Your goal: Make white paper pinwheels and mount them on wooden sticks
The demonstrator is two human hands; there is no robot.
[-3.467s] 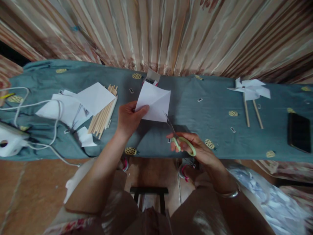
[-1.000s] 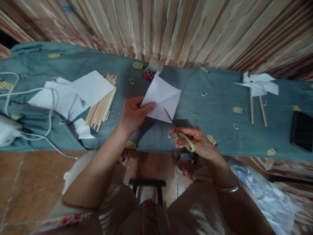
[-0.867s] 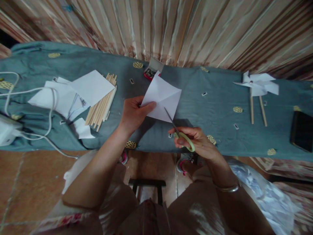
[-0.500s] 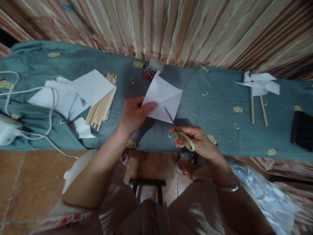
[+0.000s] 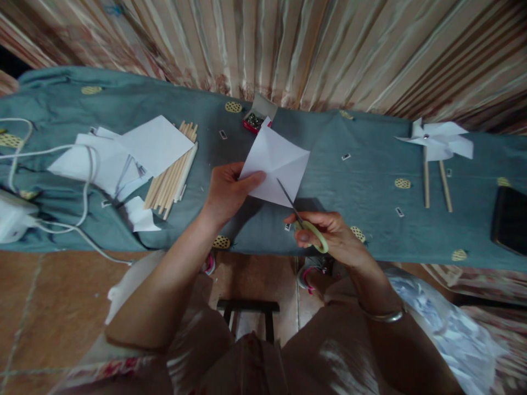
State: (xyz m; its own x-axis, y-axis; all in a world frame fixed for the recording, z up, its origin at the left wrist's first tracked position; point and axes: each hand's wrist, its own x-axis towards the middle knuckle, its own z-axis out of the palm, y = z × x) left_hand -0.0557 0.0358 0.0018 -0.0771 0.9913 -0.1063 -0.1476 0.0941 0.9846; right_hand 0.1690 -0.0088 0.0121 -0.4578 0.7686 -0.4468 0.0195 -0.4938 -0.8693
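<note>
My left hand (image 5: 230,192) pinches the left edge of a creased white paper square (image 5: 280,153), its thumb flat on top. In my right hand (image 5: 325,230) is a pair of scissors (image 5: 313,235) with pale green handles. The scissor blade lies along the lower right part of the paper, its tip near the middle where the creases meet. Just behind the paper's top corner stands a small open red box (image 5: 252,122) of metal pins, partly covered by it.
To the left lie white paper sheets (image 5: 158,145), a bundle of wooden sticks (image 5: 171,184) and a white cable (image 5: 86,181). At right are a paper pinwheel (image 5: 442,140), another stick (image 5: 445,186) and a dark phone (image 5: 510,219). A plastic bag (image 5: 448,334) sits below the table's edge.
Almost nothing differs. The hands, paper and scissors hold the same pose, and the whole view has shifted very slightly.
</note>
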